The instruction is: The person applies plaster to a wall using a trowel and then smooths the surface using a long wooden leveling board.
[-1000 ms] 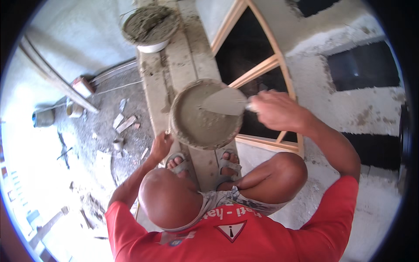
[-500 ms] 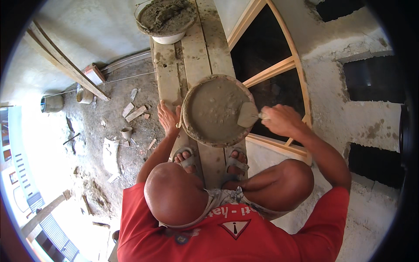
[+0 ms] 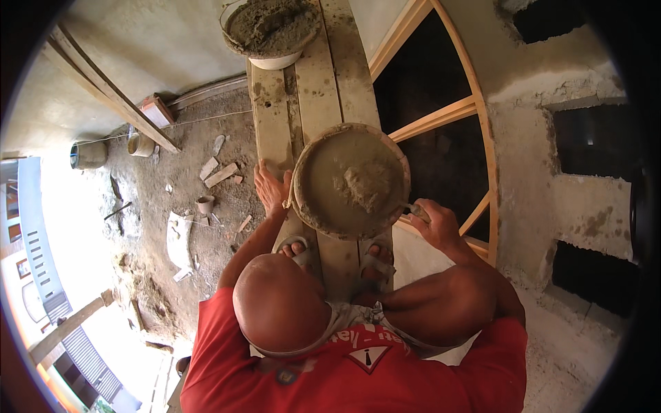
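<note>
A round bucket (image 3: 297, 180) of wet grey mortar (image 3: 330, 162) stands on the planks in front of my feet. My right hand (image 3: 435, 224) is closed round the handle of a trowel (image 3: 415, 211) at the bucket's lower right rim. The trowel's blade is hidden in the mortar, next to a raised lump (image 3: 370, 187) of it. My left hand (image 3: 273, 189) lies with fingers stretched out at the planks' left edge, close beside the bucket's rim.
Wooden planks (image 3: 272, 131) carry me, with a second mortar bucket (image 3: 275, 62) at their far end. On the right are a wooden frame (image 3: 441, 120) and a wall with square openings (image 3: 595, 141). Broken pieces (image 3: 222, 174) and a small pot (image 3: 205, 204) lie on the ground at left.
My right hand has moved down and nearer to me, and the trowel's blade has gone into the mortar. A lump now rises on its surface. My left hand stays beside the bucket.
</note>
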The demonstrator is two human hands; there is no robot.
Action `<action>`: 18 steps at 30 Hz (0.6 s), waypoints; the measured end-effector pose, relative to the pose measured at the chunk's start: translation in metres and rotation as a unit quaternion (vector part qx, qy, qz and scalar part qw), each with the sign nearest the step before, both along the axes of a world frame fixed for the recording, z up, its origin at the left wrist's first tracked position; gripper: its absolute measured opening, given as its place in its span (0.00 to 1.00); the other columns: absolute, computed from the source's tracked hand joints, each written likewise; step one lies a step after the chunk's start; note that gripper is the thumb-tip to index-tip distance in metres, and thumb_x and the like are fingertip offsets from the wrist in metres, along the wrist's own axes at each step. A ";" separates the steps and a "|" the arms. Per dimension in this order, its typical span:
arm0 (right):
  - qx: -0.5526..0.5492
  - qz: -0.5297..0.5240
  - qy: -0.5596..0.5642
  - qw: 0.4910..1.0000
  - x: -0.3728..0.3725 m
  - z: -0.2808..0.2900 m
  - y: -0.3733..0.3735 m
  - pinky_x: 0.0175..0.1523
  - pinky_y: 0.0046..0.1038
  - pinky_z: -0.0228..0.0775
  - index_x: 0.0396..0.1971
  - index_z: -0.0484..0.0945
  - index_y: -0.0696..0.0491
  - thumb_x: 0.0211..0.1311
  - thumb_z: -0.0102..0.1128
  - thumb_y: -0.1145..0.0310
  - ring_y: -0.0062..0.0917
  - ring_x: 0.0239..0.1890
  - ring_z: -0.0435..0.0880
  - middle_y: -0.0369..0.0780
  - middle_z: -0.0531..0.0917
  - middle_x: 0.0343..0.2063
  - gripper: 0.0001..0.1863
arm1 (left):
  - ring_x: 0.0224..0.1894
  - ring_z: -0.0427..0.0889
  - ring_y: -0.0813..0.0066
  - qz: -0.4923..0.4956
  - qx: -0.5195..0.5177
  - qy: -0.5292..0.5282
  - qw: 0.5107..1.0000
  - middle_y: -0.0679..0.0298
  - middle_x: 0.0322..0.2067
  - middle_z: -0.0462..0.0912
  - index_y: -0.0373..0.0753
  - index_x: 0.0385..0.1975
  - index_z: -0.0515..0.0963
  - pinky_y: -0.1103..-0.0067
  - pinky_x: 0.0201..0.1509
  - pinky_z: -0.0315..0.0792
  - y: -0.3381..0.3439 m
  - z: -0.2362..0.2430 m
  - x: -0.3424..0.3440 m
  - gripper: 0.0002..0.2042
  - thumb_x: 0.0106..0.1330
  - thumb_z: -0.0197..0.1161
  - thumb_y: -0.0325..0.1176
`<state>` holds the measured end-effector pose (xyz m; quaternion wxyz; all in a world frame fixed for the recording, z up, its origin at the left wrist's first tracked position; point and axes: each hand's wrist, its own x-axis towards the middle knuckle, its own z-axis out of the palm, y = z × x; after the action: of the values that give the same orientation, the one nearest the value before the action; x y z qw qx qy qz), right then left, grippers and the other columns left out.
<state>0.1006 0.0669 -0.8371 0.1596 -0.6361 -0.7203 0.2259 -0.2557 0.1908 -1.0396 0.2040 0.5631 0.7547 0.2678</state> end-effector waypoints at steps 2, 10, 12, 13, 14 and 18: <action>0.006 -0.009 -0.004 1.000 -0.004 -0.003 -0.002 0.37 0.39 0.78 0.45 0.77 0.56 0.57 0.66 0.60 0.44 0.34 0.84 0.48 0.84 0.34 0.20 | 0.66 0.60 0.46 -0.003 -0.004 0.005 1.000 0.44 0.64 0.60 0.37 0.67 0.56 0.59 0.66 0.59 -0.001 0.000 0.001 0.41 0.56 0.69 0.46; 0.010 -0.020 -0.008 1.000 -0.007 0.014 0.020 0.39 0.40 0.77 0.44 0.77 0.56 0.59 0.65 0.59 0.47 0.34 0.84 0.50 0.84 0.32 0.20 | 0.64 0.63 0.46 -0.011 0.027 0.001 1.000 0.46 0.62 0.63 0.39 0.64 0.61 0.59 0.65 0.61 0.000 -0.034 -0.007 0.36 0.58 0.68 0.46; -0.049 -0.051 0.020 0.997 -0.005 0.036 0.024 0.40 0.40 0.77 0.45 0.77 0.56 0.58 0.65 0.59 0.47 0.36 0.84 0.50 0.84 0.33 0.20 | 0.64 0.64 0.46 0.004 0.012 0.020 1.000 0.47 0.62 0.64 0.40 0.63 0.62 0.59 0.65 0.61 -0.002 -0.031 -0.007 0.36 0.58 0.68 0.47; -0.080 -0.066 0.038 0.994 -0.004 0.047 0.023 0.40 0.40 0.77 0.45 0.77 0.56 0.58 0.65 0.59 0.47 0.36 0.84 0.50 0.84 0.33 0.20 | 0.64 0.64 0.46 0.002 0.007 0.015 1.000 0.47 0.62 0.64 0.40 0.63 0.62 0.59 0.65 0.61 -0.002 -0.027 -0.002 0.36 0.58 0.68 0.48; -0.088 -0.094 0.038 0.991 0.002 0.058 0.023 0.41 0.40 0.77 0.44 0.76 0.55 0.56 0.67 0.61 0.46 0.39 0.85 0.51 0.84 0.35 0.20 | 0.64 0.64 0.46 -0.002 0.005 0.005 1.000 0.47 0.62 0.64 0.40 0.63 0.62 0.59 0.65 0.61 0.001 -0.024 0.005 0.36 0.58 0.68 0.48; -0.063 -0.117 0.038 0.990 0.016 0.110 0.028 0.41 0.35 0.76 0.44 0.76 0.55 0.52 0.70 0.64 0.39 0.37 0.86 0.49 0.84 0.33 0.20 | 0.64 0.64 0.46 -0.003 0.004 -0.013 1.000 0.47 0.62 0.64 0.40 0.63 0.62 0.60 0.65 0.61 -0.002 -0.012 0.006 0.36 0.57 0.68 0.48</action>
<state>0.1166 0.0953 -0.7270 0.1719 -0.7155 -0.6189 0.2747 -0.2499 0.1886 -1.0515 0.2127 0.5623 0.7493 0.2776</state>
